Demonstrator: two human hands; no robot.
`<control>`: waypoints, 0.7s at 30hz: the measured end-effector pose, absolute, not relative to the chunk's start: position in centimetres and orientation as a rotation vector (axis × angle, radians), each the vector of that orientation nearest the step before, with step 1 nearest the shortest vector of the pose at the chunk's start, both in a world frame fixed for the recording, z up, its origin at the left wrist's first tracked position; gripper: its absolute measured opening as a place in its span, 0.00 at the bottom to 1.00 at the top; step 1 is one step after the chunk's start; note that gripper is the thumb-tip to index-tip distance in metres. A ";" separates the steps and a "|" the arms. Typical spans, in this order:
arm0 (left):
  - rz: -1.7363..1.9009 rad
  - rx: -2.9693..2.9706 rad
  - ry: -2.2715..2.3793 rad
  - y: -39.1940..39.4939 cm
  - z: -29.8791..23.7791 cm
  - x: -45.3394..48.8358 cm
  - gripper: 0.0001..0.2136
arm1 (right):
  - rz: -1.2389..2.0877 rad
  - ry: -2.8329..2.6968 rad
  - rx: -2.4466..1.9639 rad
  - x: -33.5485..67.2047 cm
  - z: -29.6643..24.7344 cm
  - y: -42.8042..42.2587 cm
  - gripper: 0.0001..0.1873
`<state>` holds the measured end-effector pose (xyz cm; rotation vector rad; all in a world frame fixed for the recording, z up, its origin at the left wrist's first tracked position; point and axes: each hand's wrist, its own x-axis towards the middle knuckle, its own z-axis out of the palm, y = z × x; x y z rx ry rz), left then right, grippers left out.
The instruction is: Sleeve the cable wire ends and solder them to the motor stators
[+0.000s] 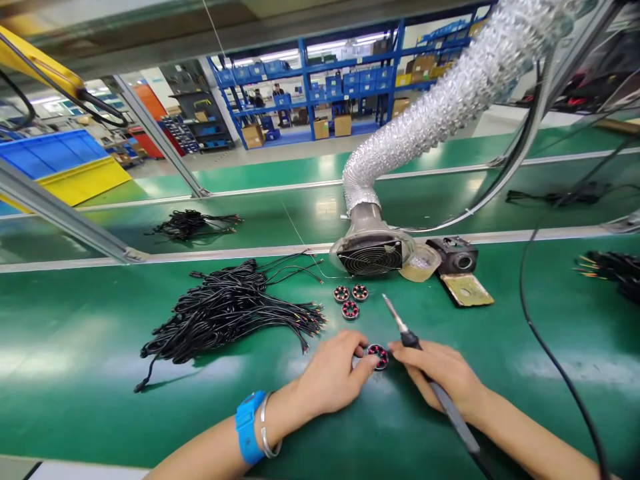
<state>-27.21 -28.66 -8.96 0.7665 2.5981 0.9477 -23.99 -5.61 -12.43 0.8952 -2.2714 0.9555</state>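
Note:
A small round motor stator (377,357) with red windings lies on the green bench. My left hand (336,370) grips its left edge between thumb and fingers. A soldering iron (453,410) rests in my right hand (445,373), its metal tip pointing up and away to the left. The fingertips of that hand reach the right side of the stator; whether they touch it I cannot tell. Behind it sit three more stators (351,310) in a cluster. To the left is a big pile of black cables (215,313), their stripped ends toward the stators.
A fume extractor (373,257) with a silver duct (425,107) stands behind the stators. Right of it are a shallow dish (421,263) and a soldering iron stand (455,257) with a yellowish sponge (467,290). A black cord (543,340) runs down the right side.

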 end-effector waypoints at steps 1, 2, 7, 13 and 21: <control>0.971 0.746 2.576 -28.4 -8.8 -27.1 0.12 | 0.970 -2.293 0.935 -24.3 -12.3 -6.1 0.16; 1.006 0.732 2.554 -28.3 -8.8 -27.0 0.12 | 0.998 -2.327 0.970 -24.5 -12.2 -6.6 0.16; 1.169 0.564 2.356 -28.6 -8.9 -27.8 0.09 | 1.143 -2.429 1.005 -24.3 -12.7 -8.0 0.16; 1.240 0.345 2.042 -28.7 -10.1 -28.8 0.10 | 1.158 -2.468 0.978 -24.0 -13.6 -7.7 0.17; 1.332 0.184 1.890 -28.4 -10.6 -29.1 0.13 | 1.199 -2.462 0.952 -24.1 -13.5 -7.6 0.20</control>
